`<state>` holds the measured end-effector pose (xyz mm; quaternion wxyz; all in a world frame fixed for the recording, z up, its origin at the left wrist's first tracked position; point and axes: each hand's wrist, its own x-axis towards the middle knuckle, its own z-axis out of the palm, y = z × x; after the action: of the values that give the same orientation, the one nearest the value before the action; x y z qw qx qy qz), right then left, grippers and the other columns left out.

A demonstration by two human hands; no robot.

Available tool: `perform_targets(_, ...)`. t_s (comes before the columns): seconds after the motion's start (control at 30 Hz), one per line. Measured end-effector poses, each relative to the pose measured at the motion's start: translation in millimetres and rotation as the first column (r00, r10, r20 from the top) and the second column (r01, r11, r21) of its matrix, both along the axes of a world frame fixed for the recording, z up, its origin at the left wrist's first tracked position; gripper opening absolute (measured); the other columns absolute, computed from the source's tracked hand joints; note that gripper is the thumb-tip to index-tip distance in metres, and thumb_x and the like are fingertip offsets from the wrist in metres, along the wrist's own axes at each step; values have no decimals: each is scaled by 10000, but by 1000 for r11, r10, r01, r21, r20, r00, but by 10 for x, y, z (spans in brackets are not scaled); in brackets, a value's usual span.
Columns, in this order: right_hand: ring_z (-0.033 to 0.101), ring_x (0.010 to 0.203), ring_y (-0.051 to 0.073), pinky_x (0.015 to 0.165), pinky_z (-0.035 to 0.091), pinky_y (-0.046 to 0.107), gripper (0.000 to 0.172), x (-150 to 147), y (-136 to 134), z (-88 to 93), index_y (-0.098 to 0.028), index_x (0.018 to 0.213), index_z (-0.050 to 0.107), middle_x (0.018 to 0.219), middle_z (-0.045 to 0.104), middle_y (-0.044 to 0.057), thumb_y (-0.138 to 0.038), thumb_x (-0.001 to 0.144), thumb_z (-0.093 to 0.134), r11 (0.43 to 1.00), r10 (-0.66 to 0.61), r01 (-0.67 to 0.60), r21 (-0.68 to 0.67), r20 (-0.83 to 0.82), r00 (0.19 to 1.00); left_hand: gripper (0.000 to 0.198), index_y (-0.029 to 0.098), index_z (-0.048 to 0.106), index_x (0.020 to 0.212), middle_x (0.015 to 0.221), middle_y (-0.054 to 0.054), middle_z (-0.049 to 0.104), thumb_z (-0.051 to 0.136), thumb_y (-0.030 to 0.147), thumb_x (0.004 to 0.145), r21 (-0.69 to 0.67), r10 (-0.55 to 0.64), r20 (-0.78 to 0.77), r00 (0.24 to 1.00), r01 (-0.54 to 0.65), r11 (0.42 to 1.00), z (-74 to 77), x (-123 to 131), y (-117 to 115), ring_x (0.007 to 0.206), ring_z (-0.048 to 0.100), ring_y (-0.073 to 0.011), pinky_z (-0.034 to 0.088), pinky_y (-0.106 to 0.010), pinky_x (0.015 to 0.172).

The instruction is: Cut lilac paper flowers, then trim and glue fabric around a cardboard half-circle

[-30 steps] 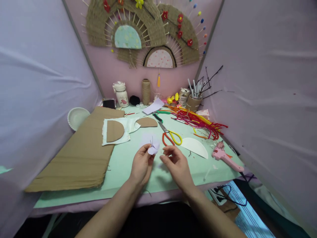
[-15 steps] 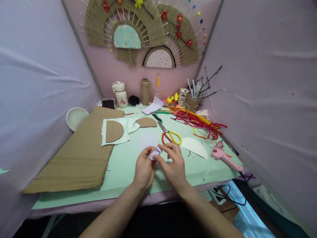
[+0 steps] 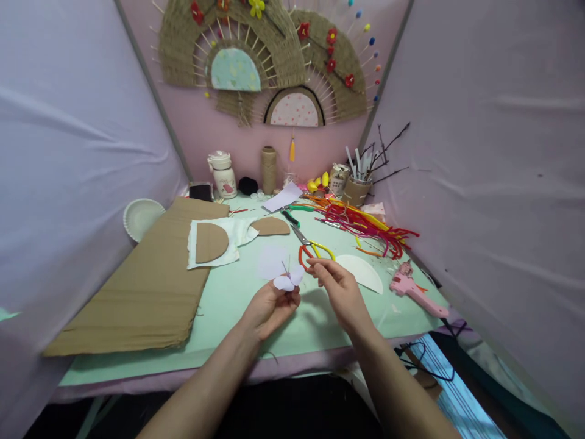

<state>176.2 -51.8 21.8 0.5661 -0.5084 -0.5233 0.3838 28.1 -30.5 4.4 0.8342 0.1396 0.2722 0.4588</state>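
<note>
My left hand [image 3: 269, 308] was closed on a small lilac paper flower [image 3: 287, 280], pinching it at its base between thumb and fingertips so that the petals stood up above the green table [image 3: 228, 305], near its front edge. My right hand [image 3: 342, 291] hovered just beside the flower, apart from it, with thumb and forefinger drawn together; I could not tell whether anything thin lay between them. A pale paper circle [image 3: 270, 261] lay flat just beyond the flower. The scissors [image 3: 315, 250], with red and yellow handles, lay past my right fingertips, a white half-disc [image 3: 365, 273] beside them and a pink glue gun [image 3: 414, 288] further right. A cardboard sheet [image 3: 141, 286] covered the left of the table.
</note>
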Motion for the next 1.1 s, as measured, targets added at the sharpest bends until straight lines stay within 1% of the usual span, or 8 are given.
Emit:
perform_targets(0.1, 563, 632, 143, 557, 425, 252, 288, 0, 90, -29, -166, 951, 676, 744, 659, 31, -402, 800, 611, 988, 80, -93, -120, -106, 991, 148, 131, 661, 800, 749, -15, 633, 691, 47, 683, 5, -38, -15, 999, 38, 999, -31, -5, 13, 636, 558, -77, 465, -177, 595)
perform_targets(0.2, 529, 551, 124, 533, 413, 244, 219, -68, 135, -45, -158, 828, 671, 638, 624, -2, -354, 729, 668, 990, 68, -80, -116, -104, 992, 164, 124, 672, 835, 774, -32, 650, 683, 51, 688, 17, -63, -28, 998, 64, 998, -48, -7, 33, 655, 573, -86, 473, -179, 599)
perform_targets(0.33, 554, 603, 141, 594, 442, 261, 162, -132, 179, -87, -171, 760, 629, 666, 625, 0, -330, 736, 650, 997, -45, 39, -70, -77, 996, 176, 132, 668, 908, 897, -71, 677, 652, 123, 733, 50, 11, -92, 996, -6, 999, -12, -46, 61, 765, 629, -127, 506, -225, 712)
perform_targets(0.43, 570, 648, 149, 635, 456, 268, 162, -148, 208, -137, -173, 774, 613, 702, 627, 3, -331, 751, 640, 994, -107, 106, -29, -54, 993, 251, 163, 641, 994, 981, -81, 669, 634, 176, 744, 171, 90, -188, 978, -58, 984, 60, -71, 54, 874, 648, -170, 497, -309, 839)
perform_targets(0.6, 590, 655, 154, 612, 475, 270, 204, -168, 227, -216, -171, 818, 602, 740, 642, 17, -371, 776, 614, 995, -97, 97, 1, -34, 995, 468, 226, 601, 1114, 889, -27, 671, 707, 133, 668, 376, 164, -436, 885, 13, 927, 124, -20, 54, 891, 636, -151, 463, -307, 876)
perform_targets(0.77, 600, 655, 161, 575, 485, 266, 219, -171, 221, -227, -166, 814, 598, 740, 651, 29, -375, 761, 628, 997, -71, 70, 18, 43, 997, 309, 150, 680, 944, 903, -70, 690, 751, 238, 657, 375, 222, -474, 852, -33, 927, 94, 29, 118, 839, 635, -153, 482, -319, 857)
perform_targets(0.93, 618, 689, 181, 570, 484, 272, 250, 4, 170, -85, -172, 845, 608, 769, 670, 47, -408, 762, 616, 996, -85, 78, 42, 206, 975, 198, 120, 693, 808, 859, -85, 701, 762, 221, 653, 289, 223, -458, 861, -92, 953, 112, -23, 162, 761, 650, -139, 524, -291, 798)
perform_targets(1.1, 622, 698, 191, 639, 476, 301, 216, 592, 274, 248, -177, 819, 630, 776, 687, 51, -384, 810, 567, 991, -137, 128, 51, 449, 883, 142, 129, 691, 818, 838, -96, 703, 738, 167, 689, 233, 171, -456, 873, -68, 970, 128, -79, 226, 735, 668, -141, 559, -272, 734)
